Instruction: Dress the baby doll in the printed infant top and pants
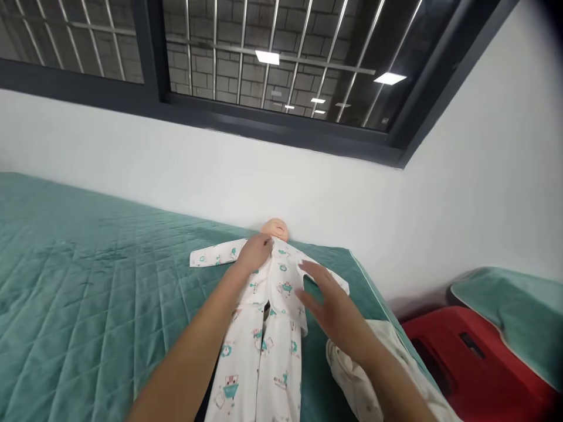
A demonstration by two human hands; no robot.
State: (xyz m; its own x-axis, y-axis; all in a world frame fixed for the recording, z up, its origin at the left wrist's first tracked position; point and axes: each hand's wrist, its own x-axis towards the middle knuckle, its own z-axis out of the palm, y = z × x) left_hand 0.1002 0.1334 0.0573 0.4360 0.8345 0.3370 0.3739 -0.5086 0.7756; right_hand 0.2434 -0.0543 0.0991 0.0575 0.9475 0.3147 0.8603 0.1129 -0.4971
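Note:
A baby doll [275, 227] lies on its back on the green quilted bed [88, 281], head toward the white wall. It wears a white printed sleepsuit [268, 328], open down the front. My left hand [255, 251] rests on the collar near the doll's left shoulder, fingers curled onto the fabric. My right hand [328, 296] hovers just above the suit's right sleeve, fingers spread and holding nothing.
A crumpled cream garment [356, 375] lies on the bed edge under my right forearm. A red object [466, 357] sits beside the bed at right, with a green cushion [514, 316] over it. A barred window [272, 64] is above the wall.

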